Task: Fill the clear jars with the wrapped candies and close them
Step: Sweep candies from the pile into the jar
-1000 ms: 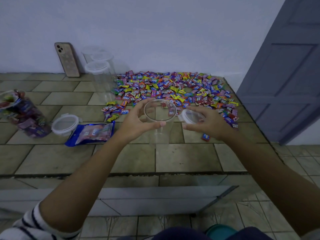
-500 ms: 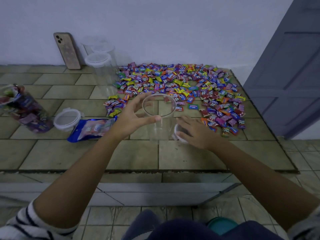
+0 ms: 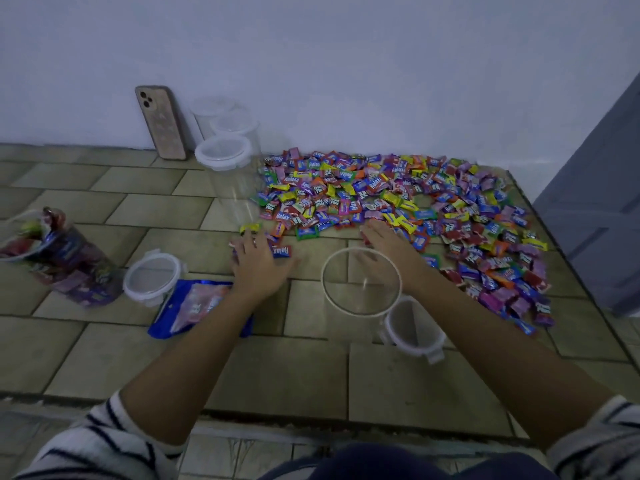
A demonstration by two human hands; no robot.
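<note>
An empty clear jar [image 3: 362, 308] stands upright and open on the tiled ledge between my arms. Its lid [image 3: 414, 327] lies flat just right of it. A wide pile of wrapped candies [image 3: 398, 206] covers the ledge beyond. My left hand [image 3: 258, 263] lies flat, fingers spread, on a few candies at the pile's near left corner. My right hand [image 3: 384, 249] reaches past the jar with straight fingers touching the pile's near edge. Neither hand touches the jar.
A jar [image 3: 65, 258] stuffed with candies leans at far left, a second lid [image 3: 152, 277] and a blue candy bag [image 3: 197, 308] beside it. Three lidded empty jars [image 3: 225, 157] and a phone [image 3: 161, 123] stand by the wall. A grey door [image 3: 602, 209] is on the right.
My left hand let go of the jar's rim and moved forward onto the candies. My right hand left the lid on the ledge and reached to the pile.
</note>
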